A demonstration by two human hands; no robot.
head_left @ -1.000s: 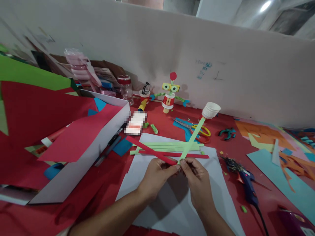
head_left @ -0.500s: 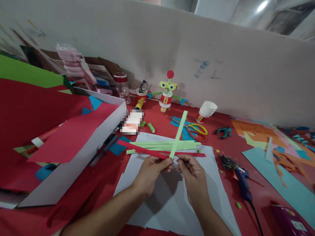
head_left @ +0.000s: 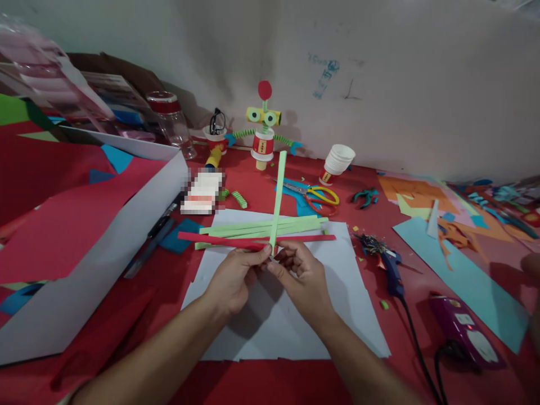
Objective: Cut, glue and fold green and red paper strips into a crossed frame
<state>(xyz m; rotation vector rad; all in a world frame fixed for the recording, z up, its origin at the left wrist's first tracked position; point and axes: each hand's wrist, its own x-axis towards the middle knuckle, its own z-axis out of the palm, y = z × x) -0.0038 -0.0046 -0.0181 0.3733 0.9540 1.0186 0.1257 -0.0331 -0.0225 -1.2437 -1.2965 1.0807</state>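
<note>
My left hand point(head_left: 236, 275) pinches a light green paper strip point(head_left: 278, 197) and a red paper strip point(head_left: 223, 241) where their ends meet. The green strip points away from me and the red one reaches left. My right hand point(head_left: 301, 278) is closed at the same joint, thumb and fingertips on the strip ends; the folded part is mostly hidden by fingers. Below the hands lies a white sheet point(head_left: 295, 332). Several loose green strips point(head_left: 295, 226) rest across its far edge, with another red strip point(head_left: 316, 238) over them.
A paper-cup robot figure point(head_left: 264, 143) stands against the wall. Scissors point(head_left: 312, 194), stacked paper cups point(head_left: 337, 163) and pliers point(head_left: 365, 197) lie beyond the sheet. At right are a glue gun point(head_left: 392, 275) with its cord and a purple device point(head_left: 464, 332). A white box point(head_left: 169, 174) holds coloured paper at left.
The view has shifted, so the scene sits further left and higher. My right thumb and fingers have closed in on the strips' joint, and the held red strip lies flatter.
</note>
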